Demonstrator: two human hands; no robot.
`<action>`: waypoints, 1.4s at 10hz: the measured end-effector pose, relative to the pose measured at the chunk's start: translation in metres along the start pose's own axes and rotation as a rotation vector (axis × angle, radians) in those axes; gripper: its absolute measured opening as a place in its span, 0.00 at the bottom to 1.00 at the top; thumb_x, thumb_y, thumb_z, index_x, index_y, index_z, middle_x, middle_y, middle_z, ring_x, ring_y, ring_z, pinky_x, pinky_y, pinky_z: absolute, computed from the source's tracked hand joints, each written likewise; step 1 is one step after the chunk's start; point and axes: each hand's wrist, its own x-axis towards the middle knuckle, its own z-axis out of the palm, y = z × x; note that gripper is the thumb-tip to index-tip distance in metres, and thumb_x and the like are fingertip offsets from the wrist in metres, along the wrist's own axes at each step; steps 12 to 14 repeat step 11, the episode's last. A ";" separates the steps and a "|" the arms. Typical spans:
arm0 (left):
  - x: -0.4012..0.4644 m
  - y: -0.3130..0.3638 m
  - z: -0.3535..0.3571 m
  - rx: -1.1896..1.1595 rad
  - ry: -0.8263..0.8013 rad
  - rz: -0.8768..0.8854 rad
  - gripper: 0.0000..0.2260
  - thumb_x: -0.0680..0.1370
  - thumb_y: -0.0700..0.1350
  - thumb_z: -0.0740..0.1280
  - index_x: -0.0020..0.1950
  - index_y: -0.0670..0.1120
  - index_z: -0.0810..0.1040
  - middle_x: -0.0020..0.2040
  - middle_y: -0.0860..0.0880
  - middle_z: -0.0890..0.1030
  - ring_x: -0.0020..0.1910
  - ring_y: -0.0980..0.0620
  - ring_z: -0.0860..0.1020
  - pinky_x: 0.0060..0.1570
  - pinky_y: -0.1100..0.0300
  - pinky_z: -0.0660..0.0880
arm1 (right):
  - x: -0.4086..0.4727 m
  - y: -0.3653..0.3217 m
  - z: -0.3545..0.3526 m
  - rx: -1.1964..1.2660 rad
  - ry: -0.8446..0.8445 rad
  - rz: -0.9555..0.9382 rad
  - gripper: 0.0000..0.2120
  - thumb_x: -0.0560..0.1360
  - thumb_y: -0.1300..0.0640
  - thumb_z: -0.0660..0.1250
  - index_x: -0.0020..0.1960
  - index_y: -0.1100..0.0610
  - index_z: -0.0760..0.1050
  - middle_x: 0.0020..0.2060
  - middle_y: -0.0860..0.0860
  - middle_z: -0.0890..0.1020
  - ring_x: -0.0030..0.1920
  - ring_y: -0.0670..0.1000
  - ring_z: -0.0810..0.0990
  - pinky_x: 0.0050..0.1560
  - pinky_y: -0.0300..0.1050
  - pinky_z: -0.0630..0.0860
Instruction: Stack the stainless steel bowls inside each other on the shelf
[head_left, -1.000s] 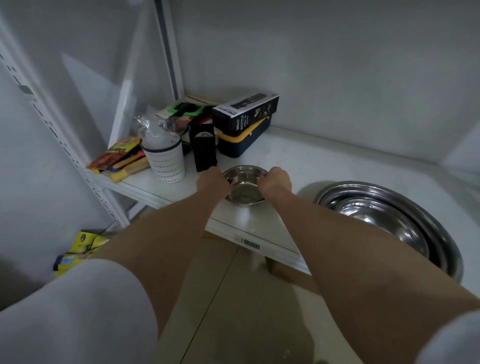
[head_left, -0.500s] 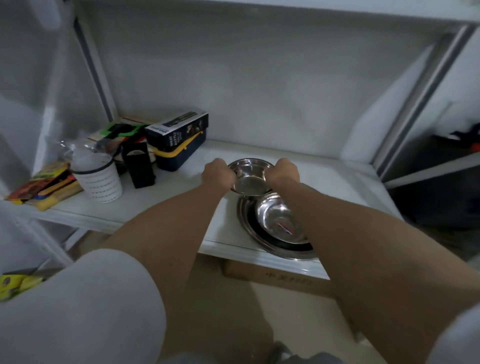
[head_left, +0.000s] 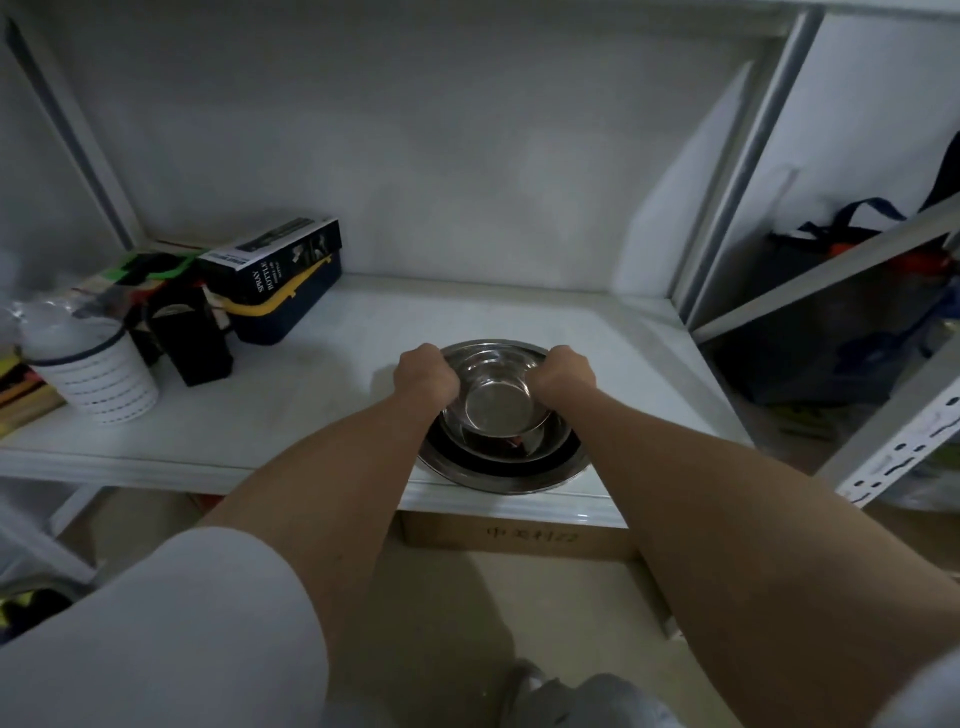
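A small stainless steel bowl (head_left: 497, 399) is held by its rim between both hands, directly over the nested larger bowls (head_left: 498, 470) near the front edge of the white shelf (head_left: 322, 415). My left hand (head_left: 426, 375) grips its left rim and my right hand (head_left: 563, 373) grips its right rim. The small bowl sits low inside the mouth of the larger ones; whether it rests on them I cannot tell. A middle bowl's rim shows between the small bowl and the widest one.
At the shelf's left stand a white ribbed cup with a plastic bag (head_left: 91, 371), a black box (head_left: 195, 345), a spray bottle box (head_left: 275, 260) on a blue case and flat packets. A cardboard box (head_left: 519, 535) sits below. Bags fill the right rack (head_left: 841, 322).
Both hands have carried the small bowl from the middle of the shelf to the right and down into the stack of larger bowls. The camera view has swung right.
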 end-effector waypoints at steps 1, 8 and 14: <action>0.001 -0.004 0.006 0.012 -0.014 0.003 0.08 0.72 0.35 0.65 0.49 0.37 0.79 0.49 0.39 0.83 0.48 0.42 0.83 0.47 0.55 0.79 | 0.000 0.004 0.005 -0.020 -0.029 -0.014 0.13 0.74 0.60 0.62 0.32 0.58 0.65 0.29 0.51 0.71 0.28 0.48 0.70 0.24 0.39 0.63; -0.008 0.010 0.005 0.062 0.069 0.156 0.11 0.73 0.36 0.64 0.52 0.42 0.81 0.50 0.41 0.82 0.48 0.41 0.80 0.44 0.55 0.78 | -0.003 0.006 0.003 -0.083 0.052 -0.011 0.16 0.73 0.60 0.59 0.58 0.63 0.74 0.55 0.60 0.79 0.59 0.62 0.73 0.50 0.46 0.65; -0.034 0.018 -0.017 0.049 0.144 0.250 0.16 0.75 0.40 0.63 0.61 0.48 0.77 0.58 0.45 0.80 0.55 0.42 0.78 0.46 0.57 0.73 | -0.030 0.000 -0.021 -0.040 0.087 -0.077 0.22 0.73 0.60 0.58 0.67 0.59 0.70 0.64 0.58 0.75 0.66 0.60 0.68 0.60 0.49 0.68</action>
